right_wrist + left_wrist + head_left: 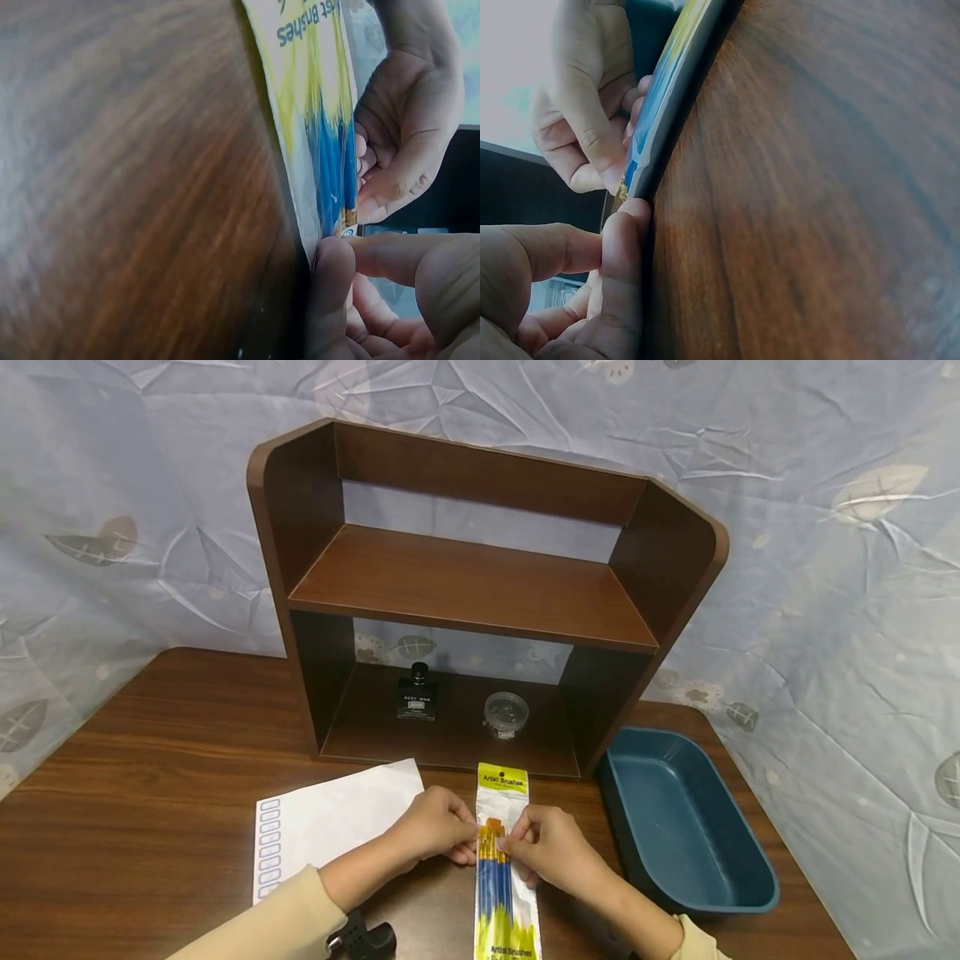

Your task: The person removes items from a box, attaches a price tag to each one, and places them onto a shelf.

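A clear packet of artist brushes, with a yellow header and several blue-handled paintbrushes inside, lies lengthwise at the front of the table. My left hand pinches its left edge between thumb and finger, near the orange bristles. On the opposite edge, my right hand pinches the packet at about the same height. The left wrist view shows the packet edge-on, slightly raised from the tabletop. In the right wrist view the blue handles show through the plastic, beside the thumb.
Behind the packet stands a brown two-tier shelf. Its lower tier holds a black bottle and a round clear container. A blue-green tub sits at right; a white sheet lies at left, partly under the left forearm.
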The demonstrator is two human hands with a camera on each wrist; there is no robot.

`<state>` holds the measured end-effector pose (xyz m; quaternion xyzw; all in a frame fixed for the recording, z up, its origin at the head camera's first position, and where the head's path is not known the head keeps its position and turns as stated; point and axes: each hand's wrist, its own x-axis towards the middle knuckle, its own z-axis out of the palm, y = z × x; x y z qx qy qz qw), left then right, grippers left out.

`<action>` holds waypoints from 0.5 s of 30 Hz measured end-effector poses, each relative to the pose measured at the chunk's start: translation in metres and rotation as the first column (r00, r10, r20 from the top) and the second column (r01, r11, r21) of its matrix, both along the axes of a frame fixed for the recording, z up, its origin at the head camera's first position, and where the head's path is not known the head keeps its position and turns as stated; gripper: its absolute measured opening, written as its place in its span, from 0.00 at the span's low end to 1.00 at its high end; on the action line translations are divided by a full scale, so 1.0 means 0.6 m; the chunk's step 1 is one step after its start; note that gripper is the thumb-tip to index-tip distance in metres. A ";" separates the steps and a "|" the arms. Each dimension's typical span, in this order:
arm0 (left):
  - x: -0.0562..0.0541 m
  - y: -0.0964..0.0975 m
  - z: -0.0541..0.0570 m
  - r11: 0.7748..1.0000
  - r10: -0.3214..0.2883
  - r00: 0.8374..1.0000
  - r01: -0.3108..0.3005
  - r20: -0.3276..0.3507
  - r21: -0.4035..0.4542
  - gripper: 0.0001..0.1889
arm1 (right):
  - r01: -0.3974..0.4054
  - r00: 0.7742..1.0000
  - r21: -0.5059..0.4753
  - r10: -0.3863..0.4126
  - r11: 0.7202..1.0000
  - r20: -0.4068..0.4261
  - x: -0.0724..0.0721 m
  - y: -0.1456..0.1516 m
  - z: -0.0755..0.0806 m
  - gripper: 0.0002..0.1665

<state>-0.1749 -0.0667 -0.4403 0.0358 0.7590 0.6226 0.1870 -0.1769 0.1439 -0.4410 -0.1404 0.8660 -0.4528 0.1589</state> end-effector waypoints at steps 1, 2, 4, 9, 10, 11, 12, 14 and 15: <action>0.000 0.000 0.000 1.000 0.000 1.000 0.000 -0.001 -0.001 0.04 | -0.004 1.000 0.016 0.004 1.000 -0.005 0.000 0.000 0.000 0.12; 0.000 0.000 0.000 1.000 -0.001 1.000 0.001 -0.002 -0.002 0.04 | -0.005 1.000 0.027 0.005 1.000 -0.006 0.000 0.000 0.001 0.12; 0.000 0.000 0.000 1.000 -0.003 1.000 0.003 -0.004 -0.003 0.04 | -0.006 1.000 0.042 0.007 0.999 -0.002 -0.001 0.000 0.002 0.13; 0.000 0.000 0.001 1.000 -0.001 1.000 0.001 -0.003 -0.009 0.04 | -0.018 1.000 0.047 0.017 0.999 0.015 -0.001 0.000 0.004 0.13; 0.000 0.000 0.001 1.000 0.000 1.000 0.000 -0.003 -0.009 0.04 | -0.020 1.000 0.048 0.020 0.999 0.017 -0.001 0.000 0.005 0.14; 0.000 0.000 0.000 1.000 0.000 1.000 0.000 -0.002 -0.010 0.04 | -0.022 1.000 0.049 0.022 0.999 0.016 -0.002 0.000 0.005 0.14; 0.000 0.000 0.000 1.000 0.001 1.000 -0.001 -0.001 -0.010 0.04 | -0.023 1.000 0.052 0.023 0.998 0.014 -0.002 0.001 0.005 0.14; 0.000 0.000 -0.001 1.000 0.002 1.000 -0.002 0.000 -0.008 0.04 | -0.024 1.000 0.063 0.023 0.998 0.006 -0.002 0.004 0.005 0.14; 0.000 -0.001 -0.001 1.000 0.003 1.000 -0.003 -0.001 -0.008 0.04 | -0.024 1.000 0.069 0.024 0.997 0.001 -0.002 0.005 0.005 0.14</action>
